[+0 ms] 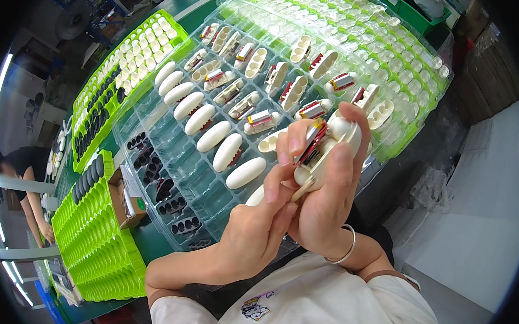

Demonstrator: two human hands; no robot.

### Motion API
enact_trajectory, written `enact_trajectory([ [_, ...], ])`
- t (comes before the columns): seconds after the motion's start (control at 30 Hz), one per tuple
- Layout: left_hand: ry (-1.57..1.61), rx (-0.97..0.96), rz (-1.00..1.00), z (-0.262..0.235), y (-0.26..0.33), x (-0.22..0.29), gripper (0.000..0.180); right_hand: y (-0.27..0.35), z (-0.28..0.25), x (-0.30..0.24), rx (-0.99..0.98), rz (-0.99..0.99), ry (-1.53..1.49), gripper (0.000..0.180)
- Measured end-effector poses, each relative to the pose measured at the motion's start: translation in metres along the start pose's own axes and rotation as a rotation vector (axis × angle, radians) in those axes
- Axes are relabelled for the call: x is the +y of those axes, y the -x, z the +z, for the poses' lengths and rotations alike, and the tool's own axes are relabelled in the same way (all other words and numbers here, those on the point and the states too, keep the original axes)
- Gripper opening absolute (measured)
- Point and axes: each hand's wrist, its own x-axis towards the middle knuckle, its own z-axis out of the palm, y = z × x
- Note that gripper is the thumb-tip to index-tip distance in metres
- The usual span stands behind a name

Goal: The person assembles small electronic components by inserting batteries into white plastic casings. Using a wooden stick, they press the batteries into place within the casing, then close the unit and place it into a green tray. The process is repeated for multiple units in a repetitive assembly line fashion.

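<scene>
Above the near right part of a clear compartment tray (185,172), my two hands meet around one white oval casing (346,135). My right hand (326,208) is closed round the casing, its thumb along the near side and its fingers over the far side. The fingers of my left hand (257,224) pinch at a small red part with a yellow edge (313,140) by the casing's open side. How deep that part sits in the casing is hidden by my fingers. Beyond my hands, similar open white casings (260,122) lie in the tray, several with red parts in or on them.
Smooth white oval pieces (213,135) form a row left of these, and black hollow pieces (150,168) lie farther left. Lime-green trays (97,252) stand left, one with black ovals (88,180). Another tray of clear-covered white pieces (377,50) is far right. A person (28,168) works at left.
</scene>
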Motion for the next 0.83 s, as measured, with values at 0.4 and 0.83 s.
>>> enact_trajectory([
  [0.4,0.173,-0.088,-0.118,-0.005,-0.003,0.0033,0.017,0.0041,-0.0013,0.0012,0.015,0.024,0.068,0.033],
  [0.83,0.306,-0.18,-0.21,-0.0102,-0.0049,0.0021,0.022,0.001,0.0033,-0.0021,0.151,0.207,-0.106,0.042],
])
